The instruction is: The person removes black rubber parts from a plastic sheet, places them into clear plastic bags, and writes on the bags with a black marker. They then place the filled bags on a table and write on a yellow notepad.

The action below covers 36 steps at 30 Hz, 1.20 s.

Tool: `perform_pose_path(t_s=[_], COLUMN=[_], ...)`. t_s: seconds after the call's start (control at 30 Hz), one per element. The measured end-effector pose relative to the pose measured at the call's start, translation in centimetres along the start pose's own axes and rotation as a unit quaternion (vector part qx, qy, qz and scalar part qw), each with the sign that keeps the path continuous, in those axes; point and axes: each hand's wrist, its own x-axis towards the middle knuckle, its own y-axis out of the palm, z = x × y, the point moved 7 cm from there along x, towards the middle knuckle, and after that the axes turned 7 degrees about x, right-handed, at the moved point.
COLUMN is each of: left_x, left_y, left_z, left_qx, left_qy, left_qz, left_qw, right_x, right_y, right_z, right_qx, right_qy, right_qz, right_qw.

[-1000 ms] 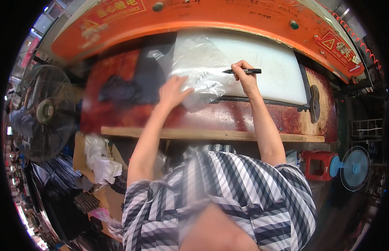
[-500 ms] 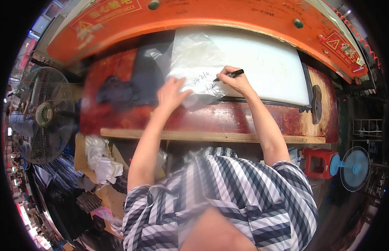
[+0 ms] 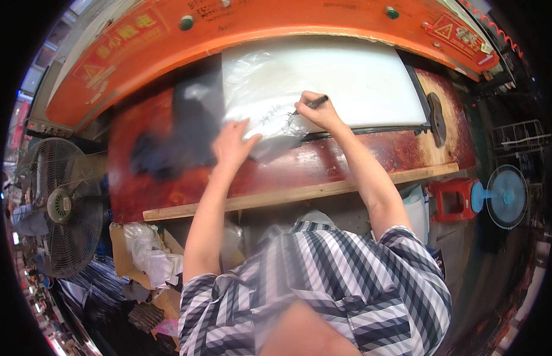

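A clear plastic bag [image 3: 258,77] lies over the left part of a thick white board [image 3: 359,83]. Black handwriting shows on the bag. My left hand [image 3: 233,144] rests on the bag's lower left part with its fingers spread, pressing it down. In my right hand [image 3: 320,111] is a black marker pen [image 3: 317,102], gripped between thumb and fingers. Its tip meets the bag at the right end of the handwriting. Left of the board lies dark material [image 3: 193,107], with a dark, blurred bundle [image 3: 154,155] beside it.
An orange machine beam [image 3: 276,29] spans the table's far side. The worn red table [image 3: 282,175] has a wooden strip [image 3: 311,191] along its near edge. A large fan [image 3: 59,204] stands left, near a carton of plastic bags [image 3: 148,252]. Right are a red stool [image 3: 451,199] and a blue fan [image 3: 507,196].
The view has shifted and tilted, so the table and machine sit differently in it. My right hand still holds the marker at the bag, and my left hand stays spread on it.
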Motion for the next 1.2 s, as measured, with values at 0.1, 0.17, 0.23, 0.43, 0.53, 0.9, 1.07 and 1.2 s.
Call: perform_pose_path(t_s=[0.1,0.17,0.23,0.43,0.53,0.9,1.07,1.2], left_x=[-0.3,-0.4,-0.9,-0.9,0.0,6.3,6.5,4.7], left_y=[0.6,0.7,1.4,1.3,0.1,-6.7,-7.4,-7.4], left_z=[0.5,0.7,2.1,15.1,21.5,13.9,14.8,17.2], left_qx=[0.030,0.039,0.022,-0.090,-0.182,0.057,0.070,0.045], left_qy=[-0.007,0.020,0.033,-0.063,-0.170,-0.052,-0.100,-0.121], left_qz=[0.015,-0.001,0.009,-0.001,-0.115,-0.062,-0.008,0.001], left_qw=[0.999,0.999,0.999,0.994,0.962,0.995,0.993,0.992], right_x=[-1.7,-3.9,-6.7,-11.2,-11.9,-10.8,-10.2,-9.6], right_y=[-2.3,-4.8,-4.3,-1.2,-0.4,-3.9,-6.1,-7.2], right_z=[1.0,1.6,1.7,3.7,3.9,4.1,2.0,-0.2], right_qx=[0.197,0.207,0.255,0.326,0.334,0.431,0.572,0.591], right_qy=[0.016,0.031,0.074,0.043,0.066,0.010,0.069,0.149], right_qz=[-0.075,-0.162,-0.146,-0.152,-0.134,-0.226,-0.271,-0.341], right_qw=[0.977,0.964,0.953,0.932,0.931,0.874,0.771,0.716])
